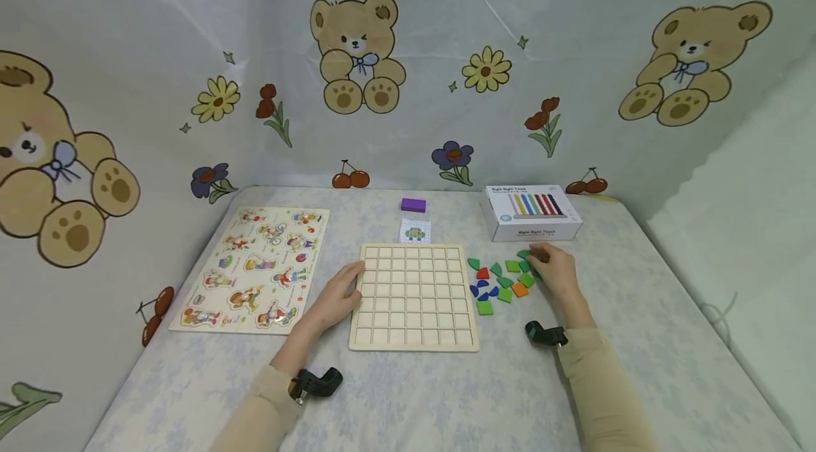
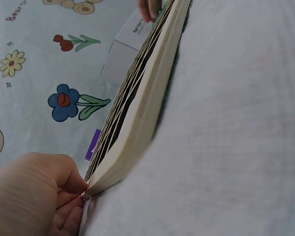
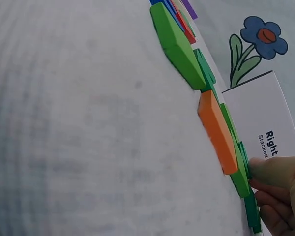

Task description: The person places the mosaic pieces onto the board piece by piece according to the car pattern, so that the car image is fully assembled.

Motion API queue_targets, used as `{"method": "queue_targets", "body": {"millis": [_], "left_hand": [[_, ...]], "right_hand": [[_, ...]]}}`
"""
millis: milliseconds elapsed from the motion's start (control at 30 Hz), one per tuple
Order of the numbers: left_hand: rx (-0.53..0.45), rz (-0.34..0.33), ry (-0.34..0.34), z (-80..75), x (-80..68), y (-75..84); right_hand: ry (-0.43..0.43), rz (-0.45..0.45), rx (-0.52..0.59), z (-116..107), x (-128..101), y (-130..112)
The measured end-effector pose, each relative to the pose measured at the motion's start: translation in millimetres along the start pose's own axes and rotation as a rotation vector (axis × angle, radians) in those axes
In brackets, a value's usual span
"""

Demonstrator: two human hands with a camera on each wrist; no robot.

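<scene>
A wooden grid board (image 1: 409,351) with bare square cells lies at the table's middle. My left hand (image 1: 336,296) grips its left edge; in the left wrist view the thumb and curled fingers of this hand (image 2: 44,196) meet at the board's corner (image 2: 120,162). To the board's right lie flat coloured pieces: green squares (image 1: 485,307), an orange square (image 1: 519,290), a red piece (image 1: 482,273) and small blue curved ones. At their far right my right hand (image 1: 556,271) has its thumb and fingers at a dark green piece (image 3: 252,211), pinching it, partly hidden by the fingers.
A picture puzzle board (image 1: 255,271) lies at the left. Behind the grid stand a small pattern card (image 1: 415,231) and a purple block (image 1: 413,205). A white box (image 1: 532,215) sits at the back right, just beyond the right hand. A bear-print curtain (image 1: 433,48) hangs behind.
</scene>
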State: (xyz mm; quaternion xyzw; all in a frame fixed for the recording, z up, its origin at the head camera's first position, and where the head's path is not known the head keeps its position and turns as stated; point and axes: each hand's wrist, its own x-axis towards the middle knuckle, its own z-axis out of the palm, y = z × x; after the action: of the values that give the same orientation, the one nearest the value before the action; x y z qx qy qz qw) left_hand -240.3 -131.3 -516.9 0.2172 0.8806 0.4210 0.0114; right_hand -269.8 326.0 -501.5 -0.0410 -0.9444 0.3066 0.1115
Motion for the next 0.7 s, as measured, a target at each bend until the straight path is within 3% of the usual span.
{"method": "queue_targets", "body": {"millis": [167,700], "left_hand": [[-0.011,-0.016,0.001,1.2,-0.8,-0.1],[0.028,0.017,0.006,1.5,-1.6,-0.6]], "right_hand": [[0.019,-0.018,0.024,2.3,-1.7,0.7],[-0.047,-0.051,0.017,5.5,5.4,3.2]]}}
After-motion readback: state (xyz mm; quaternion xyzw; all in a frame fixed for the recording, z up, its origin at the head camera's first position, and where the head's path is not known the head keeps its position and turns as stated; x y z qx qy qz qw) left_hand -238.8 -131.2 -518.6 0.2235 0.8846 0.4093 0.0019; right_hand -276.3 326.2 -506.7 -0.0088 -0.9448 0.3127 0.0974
